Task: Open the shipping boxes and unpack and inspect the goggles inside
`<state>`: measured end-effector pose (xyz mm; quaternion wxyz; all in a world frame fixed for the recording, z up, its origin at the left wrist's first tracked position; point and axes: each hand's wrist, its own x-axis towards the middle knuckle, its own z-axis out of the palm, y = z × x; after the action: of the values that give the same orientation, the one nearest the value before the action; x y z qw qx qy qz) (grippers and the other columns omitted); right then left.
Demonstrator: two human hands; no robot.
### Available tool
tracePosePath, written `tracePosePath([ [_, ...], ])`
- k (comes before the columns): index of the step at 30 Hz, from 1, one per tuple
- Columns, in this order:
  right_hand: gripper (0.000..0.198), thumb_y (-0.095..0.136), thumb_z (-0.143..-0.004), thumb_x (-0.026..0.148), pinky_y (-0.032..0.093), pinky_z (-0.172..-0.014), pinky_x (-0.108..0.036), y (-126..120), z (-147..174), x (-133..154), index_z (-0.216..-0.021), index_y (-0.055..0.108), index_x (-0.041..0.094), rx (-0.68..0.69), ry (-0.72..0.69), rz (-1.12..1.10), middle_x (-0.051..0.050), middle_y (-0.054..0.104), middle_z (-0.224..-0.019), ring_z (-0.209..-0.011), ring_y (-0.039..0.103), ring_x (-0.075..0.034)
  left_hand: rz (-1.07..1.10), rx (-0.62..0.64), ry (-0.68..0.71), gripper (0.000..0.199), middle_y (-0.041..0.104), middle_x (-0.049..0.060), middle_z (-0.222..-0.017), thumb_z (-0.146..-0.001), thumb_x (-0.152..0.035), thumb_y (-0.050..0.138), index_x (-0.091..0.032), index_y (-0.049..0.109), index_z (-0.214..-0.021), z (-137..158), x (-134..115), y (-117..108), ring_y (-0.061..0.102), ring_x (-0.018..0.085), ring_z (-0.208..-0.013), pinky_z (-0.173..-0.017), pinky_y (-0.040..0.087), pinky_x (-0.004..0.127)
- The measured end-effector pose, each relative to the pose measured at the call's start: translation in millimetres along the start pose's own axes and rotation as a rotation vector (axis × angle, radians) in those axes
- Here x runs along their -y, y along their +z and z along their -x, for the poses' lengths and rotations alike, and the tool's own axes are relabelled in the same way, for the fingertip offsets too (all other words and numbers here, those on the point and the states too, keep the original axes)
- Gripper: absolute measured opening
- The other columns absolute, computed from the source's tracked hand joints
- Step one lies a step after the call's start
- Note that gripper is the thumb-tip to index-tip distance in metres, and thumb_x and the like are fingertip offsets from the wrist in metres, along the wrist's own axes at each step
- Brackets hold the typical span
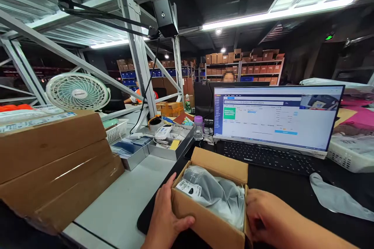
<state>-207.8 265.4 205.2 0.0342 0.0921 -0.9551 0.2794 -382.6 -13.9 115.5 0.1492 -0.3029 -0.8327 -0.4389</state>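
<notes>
An open cardboard box [204,220] sits on the black mat at the front of the desk, its far flap raised. Inside lies a dark grey item in a clear plastic bag [223,196], with a white printed label [188,188] at its left end; what the item is, I cannot tell. My left hand [166,212] holds the box's left near corner, fingers along the side and thumb across the front wall. At the right end, my right hand [263,214] has its fingers curled against the box wall, fingertips partly hidden.
A monitor [271,120] and keyboard [263,155] stand behind the box. Grey cloth [339,198] lies to the right. Stacked cartons [55,155], a fan [78,91], grey trays [166,149] and a purple-capped bottle [198,128] are leftward.
</notes>
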Motion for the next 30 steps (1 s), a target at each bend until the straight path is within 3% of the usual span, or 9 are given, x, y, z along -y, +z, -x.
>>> tracePosePath([
  [3,0.019,0.083,-0.061,0.007,0.044,-0.067,-0.024,-27.6,-2.7,12.8,-0.069,0.073,0.021,0.044,0.112,-0.035,0.003,0.072,-0.078,-0.079,0.065,-0.017,-0.249,0.114,0.206,0.111,0.045,0.021,-0.150,-0.064,-0.056,0.082,-0.025,0.032,-0.157,-16.2,-19.8,-26.4,0.044,0.045,-0.138,-0.115,0.023,0.073],
  [6,0.020,0.075,-0.083,0.023,0.049,-0.079,-0.029,-42.7,-21.0,36.7,-0.103,0.075,0.024,-0.037,0.126,0.004,-0.001,0.075,-0.099,-0.090,0.067,-0.020,-0.387,0.407,0.422,0.101,0.013,0.014,-0.169,-0.064,-0.054,0.086,-0.038,0.040,-0.153,-39.8,-54.9,-57.4,0.013,0.049,-0.152,-0.116,0.015,0.076],
  [9,0.048,0.080,-0.081,0.037,0.050,-0.091,-0.040,-32.1,-45.2,60.4,-0.122,0.070,0.016,0.053,0.107,0.329,-0.014,0.071,-0.119,-0.109,0.065,-0.032,-0.334,0.821,0.487,0.101,0.021,0.007,-0.167,-0.063,-0.058,0.087,-0.039,0.041,-0.152,-57.4,-87.0,-72.6,0.017,0.043,-0.152,-0.118,0.024,0.069],
  [11,0.053,0.083,-0.077,0.041,0.050,-0.090,-0.044,-19.6,-57.0,68.6,-0.118,0.071,0.009,0.140,0.123,0.515,-0.021,0.070,-0.117,-0.108,0.065,-0.038,-0.319,0.932,0.464,0.102,0.030,0.011,-0.162,-0.065,-0.062,0.084,-0.031,0.043,-0.152,-61.4,-95.3,-72.2,0.029,0.041,-0.149,-0.119,0.029,0.064],
  [14,0.028,0.079,-0.078,0.032,0.049,-0.082,-0.039,-9.9,-63.7,67.5,-0.098,0.076,0.014,0.109,0.157,0.536,-0.015,0.075,-0.102,-0.097,0.069,-0.034,-0.328,0.846,0.455,0.106,0.039,0.016,-0.157,-0.061,-0.072,0.082,-0.022,0.049,-0.149,-58.8,-85.1,-67.6,0.041,0.040,-0.143,-0.117,0.034,0.060],
  [17,0.008,0.072,-0.076,0.019,0.045,-0.072,-0.031,-22.3,-59.5,59.6,-0.084,0.075,0.020,-0.055,0.159,0.432,-0.006,0.076,-0.089,-0.087,0.069,-0.027,-0.328,0.712,0.436,0.101,0.043,0.018,-0.154,-0.065,-0.080,0.075,-0.018,0.057,-0.143,-54.1,-62.1,-68.0,0.047,0.039,-0.140,-0.115,0.040,0.054],
  [23,0.022,0.058,-0.084,0.017,0.047,-0.080,-0.034,-108.8,-25.4,39.2,-0.098,0.075,0.020,-0.490,-0.016,0.233,-0.007,0.071,-0.096,-0.091,0.064,-0.024,-0.204,0.616,0.559,0.092,0.061,0.016,-0.139,-0.074,-0.089,0.054,-0.021,0.062,-0.136,-49.0,-40.1,-72.7,0.061,0.034,-0.125,-0.107,0.051,0.043],
  [26,0.026,0.056,-0.089,0.024,0.049,-0.087,-0.039,-139.9,-2.2,19.6,-0.105,0.077,0.024,-0.520,-0.044,0.224,-0.008,0.070,-0.101,-0.097,0.063,-0.027,-0.125,0.572,0.606,0.077,0.070,0.009,-0.125,-0.083,-0.085,0.045,-0.029,0.064,-0.132,-51.7,-45.3,-73.9,0.066,0.029,-0.114,-0.100,0.053,0.040],
  [30,0.031,0.053,-0.092,0.021,0.050,-0.089,-0.040,-139.9,20.0,2.1,-0.107,0.079,0.028,-0.486,-0.049,0.181,-0.007,0.067,-0.105,-0.101,0.062,-0.025,-0.103,0.458,0.634,0.043,0.072,0.001,-0.122,-0.097,-0.060,0.050,-0.040,0.063,-0.133,-64.2,-62.1,-74.8,0.060,0.027,-0.121,-0.105,0.046,0.042],
])
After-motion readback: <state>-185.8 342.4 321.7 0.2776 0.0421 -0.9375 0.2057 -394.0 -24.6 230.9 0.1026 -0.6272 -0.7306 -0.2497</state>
